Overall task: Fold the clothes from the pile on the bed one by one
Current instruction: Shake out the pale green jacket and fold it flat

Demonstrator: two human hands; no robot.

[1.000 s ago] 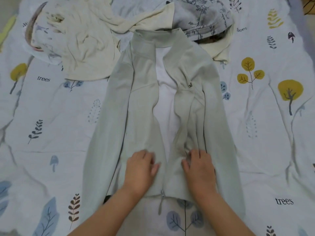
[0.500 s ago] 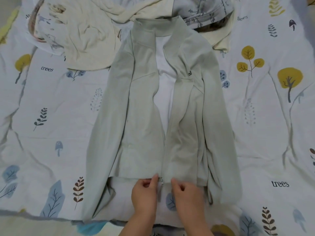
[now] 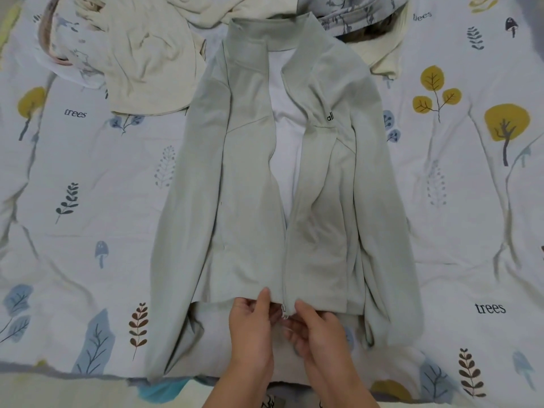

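Note:
A pale green zip jacket [image 3: 253, 187] lies face up in the middle of the bed, collar at the far end, front open with its white lining showing, sleeves down both sides. My left hand [image 3: 253, 325] pinches the bottom hem of the left front panel beside the zipper. My right hand [image 3: 318, 331] pinches the zipper's lower end on the right panel. The two hands almost touch at the hem. Beyond the collar lies the pile: a cream garment [image 3: 147, 54] at the far left and a grey printed garment [image 3: 353, 13] at the far right.
The bedsheet [image 3: 88, 201] is white with tree and leaf prints and lies wrinkled on both sides of the jacket. The bed's near edge [image 3: 73, 387] runs along the bottom of the view.
Both hands slid from pressing flat on the lower front panels down to the hem, where they now pinch the zipper ends. The view has tilted slightly toward me.

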